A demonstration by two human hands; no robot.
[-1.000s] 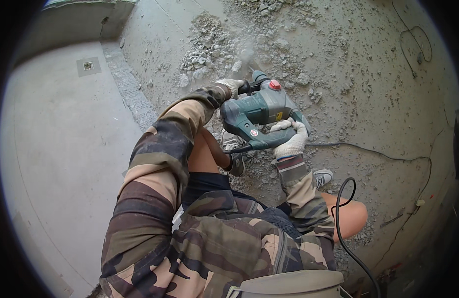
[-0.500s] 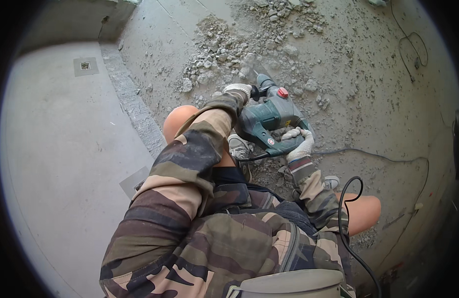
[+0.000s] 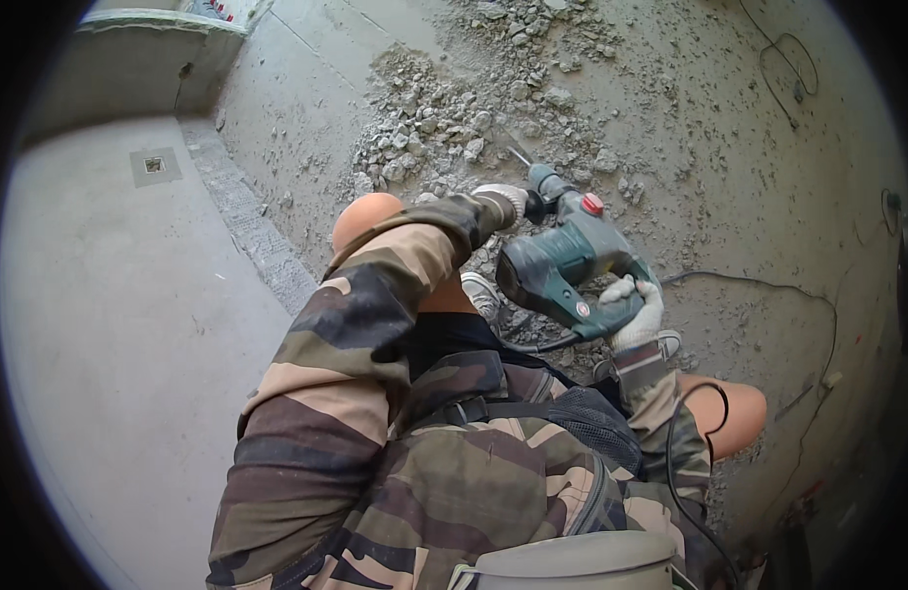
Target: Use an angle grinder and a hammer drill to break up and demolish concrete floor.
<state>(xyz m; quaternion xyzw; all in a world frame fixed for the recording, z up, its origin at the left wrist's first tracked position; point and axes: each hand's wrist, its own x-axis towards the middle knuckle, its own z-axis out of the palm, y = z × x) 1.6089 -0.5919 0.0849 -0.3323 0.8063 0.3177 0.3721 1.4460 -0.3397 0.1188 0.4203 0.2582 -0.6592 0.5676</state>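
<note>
A green and grey rotary hammer (image 3: 572, 248) with a red knob is held between my gloved hands, low over the broken floor. My left hand (image 3: 504, 200) is closed around its black side handle, behind the chuck. At the rear, my right hand (image 3: 639, 312) wraps the main grip; the trigger is hidden under the fingers. The metal bit (image 3: 519, 150) points away and to the left, toward loose concrete rubble (image 3: 419, 133). Whether its tip touches anything is hard to tell. A black power cord leaves the bottom of the grip.
A smooth grey slab (image 3: 129, 315) with a small square drain (image 3: 155, 166) lies left, bordered by a rough chipped strip (image 3: 242, 211). A cable (image 3: 759, 282) runs across the dusty floor to the right. Another cord (image 3: 790, 59) coils at the far right. My bent knees flank the tool.
The rotary hammer and both hands have shifted right in the picture, and the view has turned a little. Both hands keep their hold. More of the bit shows now.
</note>
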